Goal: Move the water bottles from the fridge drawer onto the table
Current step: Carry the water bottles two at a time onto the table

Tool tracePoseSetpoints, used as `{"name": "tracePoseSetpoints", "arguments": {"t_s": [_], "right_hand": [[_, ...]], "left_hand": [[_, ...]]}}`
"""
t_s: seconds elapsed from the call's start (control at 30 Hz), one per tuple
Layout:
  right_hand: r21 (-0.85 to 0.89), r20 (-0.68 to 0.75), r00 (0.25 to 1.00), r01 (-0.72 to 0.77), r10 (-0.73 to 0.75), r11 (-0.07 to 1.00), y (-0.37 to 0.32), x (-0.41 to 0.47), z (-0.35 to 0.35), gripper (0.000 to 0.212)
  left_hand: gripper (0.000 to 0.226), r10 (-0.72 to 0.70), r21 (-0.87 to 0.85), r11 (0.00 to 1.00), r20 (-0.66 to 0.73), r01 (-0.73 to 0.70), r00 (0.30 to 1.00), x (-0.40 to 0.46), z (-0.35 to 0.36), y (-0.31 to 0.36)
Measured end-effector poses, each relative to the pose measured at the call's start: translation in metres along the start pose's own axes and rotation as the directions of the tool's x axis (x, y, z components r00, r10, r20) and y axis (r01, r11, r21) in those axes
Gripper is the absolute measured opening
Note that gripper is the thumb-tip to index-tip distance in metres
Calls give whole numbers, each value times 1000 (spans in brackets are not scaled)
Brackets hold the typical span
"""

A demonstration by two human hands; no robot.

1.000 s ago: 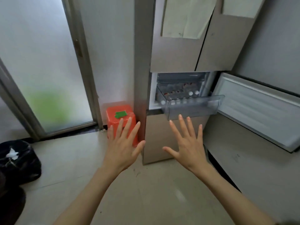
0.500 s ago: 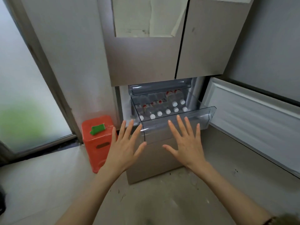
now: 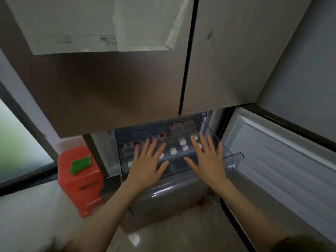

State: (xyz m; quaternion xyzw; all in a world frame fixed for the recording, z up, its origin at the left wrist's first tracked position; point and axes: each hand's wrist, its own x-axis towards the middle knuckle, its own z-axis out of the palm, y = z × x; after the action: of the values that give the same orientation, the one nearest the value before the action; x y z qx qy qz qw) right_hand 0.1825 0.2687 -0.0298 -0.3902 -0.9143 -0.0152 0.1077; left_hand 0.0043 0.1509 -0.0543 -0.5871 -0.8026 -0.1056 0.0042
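A clear plastic fridge drawer [image 3: 234, 159] is pulled out below the closed upper fridge doors [image 3: 127, 84]. Several water bottles [image 3: 182, 141] with white caps and red labels lie inside it. My left hand [image 3: 147, 163] hovers over the drawer's left half with fingers spread and straight, holding nothing. My right hand [image 3: 206, 158] is spread the same way over the right half, also holding nothing. Both hands cover part of the bottles. No table is in view.
The lower fridge door [image 3: 283, 160] stands swung open to the right. A red plastic stool [image 3: 80, 180] with a green patch on top sits on the floor left of the fridge. A frosted glass door [image 3: 20, 142] is at the far left.
I have come closer to the fridge, and the drawer now fills the middle of the view. Both spread hands moved forward from in front of the drawer to above the bottles.
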Motion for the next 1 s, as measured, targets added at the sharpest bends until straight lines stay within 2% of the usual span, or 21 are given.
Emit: {"name": "tracePoseSetpoints", "arguments": {"t_s": [0.23,0.37,0.47,0.57,0.7,0.77,0.83,0.87,0.93,1.0], "right_hand": [[135,59,998,11,-19,991,52,83,36,54],[248,172,985,-26,-18,969,73,111,54,39],[242,270,963,-56,-12,969,85,124,67,34],[281,360,932,-154,44,947,91,138,75,32],[445,470,873,-362,131,819,91,154,87,35],[532,537,821,-509,195,676,89,159,93,35],[609,600,758,-641,257,468,85,162,97,32],[612,617,740,-666,269,428,84,166,98,32],[588,641,720,-683,267,433,82,172,100,33],[580,641,716,-688,276,437,81,177,101,36]], "left_hand": [[66,-213,-145,959,201,244,956,86,47,21],[68,-307,-162,927,189,338,933,119,64,32],[57,-359,-285,868,207,407,910,133,74,43],[49,-388,-354,813,262,462,884,146,79,51],[42,-421,-365,777,306,513,854,170,84,57],[42,-441,-379,743,343,551,830,181,88,60],[41,-460,-434,671,392,601,797,190,91,63],[41,-475,-449,632,419,631,774,194,93,64],[41,-510,-500,532,455,683,730,200,95,66],[35,-540,-599,378,477,706,694,202,96,68]]}}
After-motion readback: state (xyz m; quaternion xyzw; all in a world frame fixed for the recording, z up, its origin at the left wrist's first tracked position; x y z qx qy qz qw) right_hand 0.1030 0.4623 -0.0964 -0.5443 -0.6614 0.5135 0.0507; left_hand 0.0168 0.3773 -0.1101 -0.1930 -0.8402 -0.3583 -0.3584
